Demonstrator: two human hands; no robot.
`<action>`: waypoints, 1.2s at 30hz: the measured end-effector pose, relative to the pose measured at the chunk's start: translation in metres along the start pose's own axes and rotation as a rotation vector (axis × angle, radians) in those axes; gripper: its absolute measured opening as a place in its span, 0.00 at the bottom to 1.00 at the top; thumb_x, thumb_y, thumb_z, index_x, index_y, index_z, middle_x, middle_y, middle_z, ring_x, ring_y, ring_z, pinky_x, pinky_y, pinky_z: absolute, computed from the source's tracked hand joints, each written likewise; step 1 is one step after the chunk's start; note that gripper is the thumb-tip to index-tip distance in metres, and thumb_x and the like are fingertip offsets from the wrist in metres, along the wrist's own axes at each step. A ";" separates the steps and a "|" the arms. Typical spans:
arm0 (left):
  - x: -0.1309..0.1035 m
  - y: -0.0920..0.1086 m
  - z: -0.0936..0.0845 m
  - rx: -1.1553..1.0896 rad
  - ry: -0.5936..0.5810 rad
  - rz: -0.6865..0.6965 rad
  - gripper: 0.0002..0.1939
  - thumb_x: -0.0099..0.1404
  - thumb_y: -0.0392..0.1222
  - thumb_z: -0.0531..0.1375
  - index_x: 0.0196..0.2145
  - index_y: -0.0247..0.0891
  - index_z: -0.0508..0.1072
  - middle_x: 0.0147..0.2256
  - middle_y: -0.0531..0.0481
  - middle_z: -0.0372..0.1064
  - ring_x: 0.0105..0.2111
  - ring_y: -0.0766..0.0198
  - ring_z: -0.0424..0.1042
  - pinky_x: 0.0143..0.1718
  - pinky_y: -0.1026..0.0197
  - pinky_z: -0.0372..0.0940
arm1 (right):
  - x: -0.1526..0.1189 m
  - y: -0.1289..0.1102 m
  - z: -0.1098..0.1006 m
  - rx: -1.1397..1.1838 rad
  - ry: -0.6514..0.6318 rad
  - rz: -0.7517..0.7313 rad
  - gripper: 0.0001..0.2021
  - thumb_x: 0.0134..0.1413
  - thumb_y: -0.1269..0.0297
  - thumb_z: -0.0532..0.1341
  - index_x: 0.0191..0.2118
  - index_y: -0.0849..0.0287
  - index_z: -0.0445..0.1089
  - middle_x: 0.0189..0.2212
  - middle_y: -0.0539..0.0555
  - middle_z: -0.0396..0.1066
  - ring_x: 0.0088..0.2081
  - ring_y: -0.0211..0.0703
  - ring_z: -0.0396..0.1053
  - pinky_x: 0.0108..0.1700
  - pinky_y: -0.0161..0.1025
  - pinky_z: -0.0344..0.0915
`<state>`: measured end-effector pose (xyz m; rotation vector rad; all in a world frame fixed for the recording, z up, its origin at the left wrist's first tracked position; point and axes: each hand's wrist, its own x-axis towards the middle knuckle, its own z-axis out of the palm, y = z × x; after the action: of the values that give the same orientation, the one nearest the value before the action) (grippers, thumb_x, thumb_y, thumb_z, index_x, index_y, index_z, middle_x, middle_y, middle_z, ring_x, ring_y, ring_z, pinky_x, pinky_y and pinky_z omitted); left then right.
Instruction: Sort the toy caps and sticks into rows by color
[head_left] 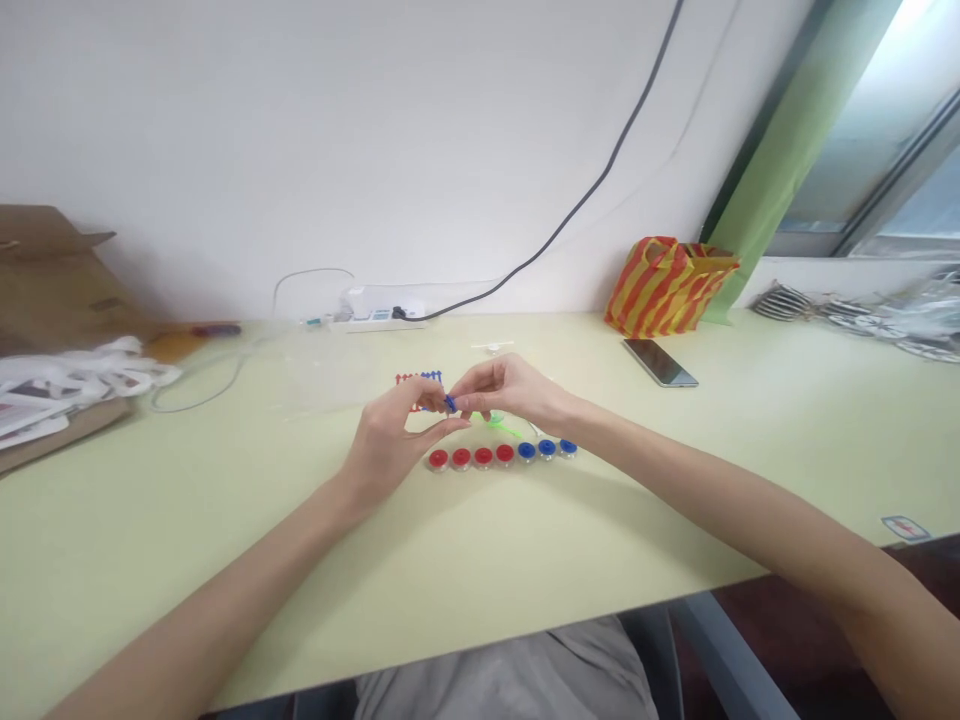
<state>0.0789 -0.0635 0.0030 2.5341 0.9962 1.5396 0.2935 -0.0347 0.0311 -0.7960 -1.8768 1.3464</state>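
Note:
A small blue plastic piece [450, 403] is held between my two hands above the table. My right hand [517, 390] is closed in a pinch on its right side. From the left, the curled fingers and thumb of my left hand [390, 425] close around it. Its exact shape is too small to tell. Behind my left hand lie small red plastic parts [405, 380] and blue plastic parts [433, 377] in a row, partly hidden. In front stands a line of small round pieces with clear bases: several red-topped ones [483, 457] and three blue-topped ones [547, 449].
A bright green plastic part [506, 428] and a thin white part [493, 347] lie near my hands. A phone [660, 363] and a striped bag [670, 288] are at the right back. A power strip [375, 318] sits by the wall, a cardboard box [60, 275] at left.

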 end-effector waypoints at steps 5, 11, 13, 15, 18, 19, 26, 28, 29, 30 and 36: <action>-0.001 0.003 0.003 0.041 -0.119 -0.050 0.18 0.68 0.52 0.67 0.49 0.44 0.68 0.42 0.50 0.77 0.41 0.57 0.77 0.46 0.53 0.72 | -0.024 -0.011 -0.016 -0.177 0.093 -0.072 0.11 0.53 0.57 0.71 0.38 0.60 0.80 0.38 0.56 0.81 0.39 0.43 0.76 0.43 0.41 0.71; 0.000 -0.010 -0.003 0.108 -0.157 -0.114 0.11 0.74 0.43 0.56 0.53 0.44 0.66 0.43 0.48 0.76 0.42 0.58 0.76 0.46 0.54 0.70 | -0.066 -0.018 -0.083 -0.235 0.092 0.053 0.19 0.51 0.51 0.72 0.41 0.63 0.80 0.37 0.60 0.81 0.38 0.46 0.78 0.41 0.43 0.72; 0.001 -0.020 -0.008 0.119 -0.150 -0.128 0.12 0.73 0.42 0.56 0.53 0.44 0.67 0.43 0.49 0.75 0.41 0.59 0.75 0.46 0.54 0.69 | -0.077 -0.020 -0.104 -0.314 0.026 0.153 0.21 0.50 0.49 0.72 0.41 0.63 0.79 0.34 0.59 0.81 0.36 0.46 0.78 0.41 0.42 0.72; 0.003 -0.030 -0.013 0.133 -0.123 -0.143 0.13 0.72 0.40 0.57 0.53 0.44 0.67 0.43 0.48 0.75 0.42 0.59 0.75 0.48 0.53 0.69 | -0.085 -0.022 -0.119 -0.432 -0.074 0.289 0.20 0.49 0.49 0.72 0.40 0.61 0.79 0.31 0.57 0.80 0.34 0.44 0.77 0.40 0.41 0.71; 0.005 -0.041 -0.017 0.145 -0.111 -0.162 0.16 0.70 0.38 0.57 0.55 0.44 0.66 0.42 0.49 0.75 0.41 0.58 0.75 0.48 0.53 0.68 | -0.091 -0.021 -0.128 -0.552 -0.251 0.477 0.16 0.48 0.51 0.72 0.36 0.60 0.78 0.30 0.56 0.80 0.33 0.45 0.77 0.39 0.40 0.69; 0.005 -0.043 -0.017 0.145 -0.115 -0.168 0.16 0.70 0.38 0.56 0.55 0.44 0.66 0.42 0.49 0.75 0.40 0.59 0.75 0.47 0.53 0.68 | -0.091 -0.020 -0.128 -0.578 -0.290 0.523 0.15 0.47 0.52 0.71 0.35 0.59 0.77 0.30 0.56 0.79 0.33 0.45 0.76 0.38 0.40 0.68; 0.002 -0.036 -0.009 0.104 -0.184 -0.141 0.12 0.71 0.38 0.56 0.51 0.44 0.67 0.40 0.50 0.74 0.39 0.60 0.74 0.45 0.56 0.68 | -0.086 -0.007 -0.119 -0.735 -0.347 0.539 0.11 0.47 0.56 0.70 0.31 0.58 0.75 0.31 0.54 0.78 0.32 0.43 0.71 0.31 0.38 0.62; 0.003 -0.035 -0.008 0.105 -0.190 -0.146 0.12 0.70 0.38 0.56 0.51 0.44 0.68 0.41 0.50 0.75 0.39 0.60 0.74 0.44 0.56 0.68 | -0.084 -0.007 -0.117 -0.713 -0.355 0.515 0.11 0.47 0.56 0.69 0.32 0.58 0.76 0.32 0.54 0.78 0.33 0.43 0.71 0.33 0.38 0.63; 0.003 -0.035 -0.008 0.109 -0.190 -0.153 0.12 0.70 0.38 0.56 0.50 0.44 0.68 0.40 0.50 0.75 0.39 0.60 0.74 0.44 0.57 0.68 | -0.084 -0.008 -0.116 -0.702 -0.358 0.507 0.11 0.47 0.56 0.69 0.32 0.59 0.76 0.32 0.55 0.78 0.33 0.43 0.72 0.33 0.38 0.64; 0.004 -0.035 -0.008 0.113 -0.190 -0.161 0.11 0.70 0.39 0.56 0.50 0.44 0.69 0.40 0.50 0.75 0.39 0.60 0.74 0.43 0.57 0.68 | -0.084 -0.008 -0.116 -0.693 -0.358 0.501 0.11 0.47 0.55 0.69 0.32 0.59 0.76 0.32 0.55 0.78 0.33 0.43 0.72 0.34 0.38 0.64; 0.005 -0.036 -0.009 0.128 -0.198 -0.165 0.11 0.70 0.40 0.56 0.50 0.44 0.69 0.39 0.50 0.75 0.38 0.59 0.74 0.41 0.57 0.68 | -0.082 -0.009 -0.115 -0.669 -0.367 0.483 0.12 0.48 0.55 0.70 0.33 0.59 0.78 0.35 0.55 0.80 0.36 0.44 0.74 0.36 0.37 0.65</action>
<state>0.0549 -0.0352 0.0005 2.5469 1.2743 1.1929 0.4339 -0.0408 0.0514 -1.4921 -2.5990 1.1817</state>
